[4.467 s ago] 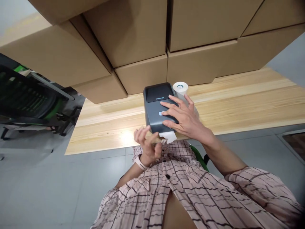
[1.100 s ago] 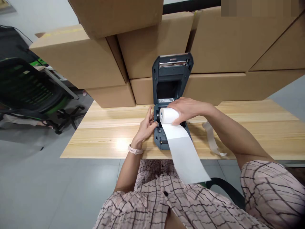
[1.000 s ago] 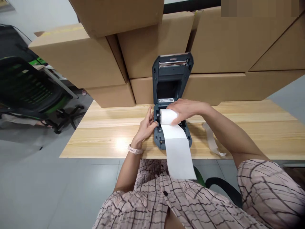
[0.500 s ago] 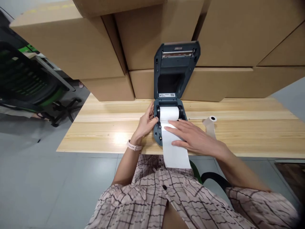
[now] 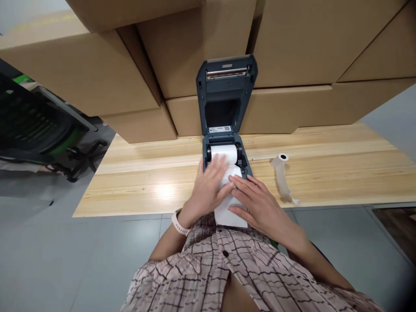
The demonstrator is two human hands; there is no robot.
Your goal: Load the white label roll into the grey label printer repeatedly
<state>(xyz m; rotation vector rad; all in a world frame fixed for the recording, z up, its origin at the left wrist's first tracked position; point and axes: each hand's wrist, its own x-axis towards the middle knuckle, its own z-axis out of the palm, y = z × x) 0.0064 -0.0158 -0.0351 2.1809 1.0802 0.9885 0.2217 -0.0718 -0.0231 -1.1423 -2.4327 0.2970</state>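
Note:
A dark grey label printer [image 5: 224, 108] stands on the wooden table [image 5: 325, 173] with its lid raised. A white paper roll [image 5: 223, 152] sits in its bay, and a strip of white paper [image 5: 230, 214] runs out over the front edge toward me. My left hand [image 5: 208, 190] lies flat on the strip near the printer's front, fingers stretched out and a little blurred. My right hand [image 5: 256, 203] rests flat beside it on the paper, fingers spread. A pale watch is on my left wrist.
Large cardboard boxes [image 5: 130, 78] are stacked along the table's back, right behind the printer. A nearly spent roll core [image 5: 282, 173] with a trailing strip lies right of the printer. A black and green office chair [image 5: 35, 125] stands at the left on the grey floor.
The printer lid was raised and the roll set into the bay. In the last half second my left hand moved from the printer's left side onto the paper, beside my right hand.

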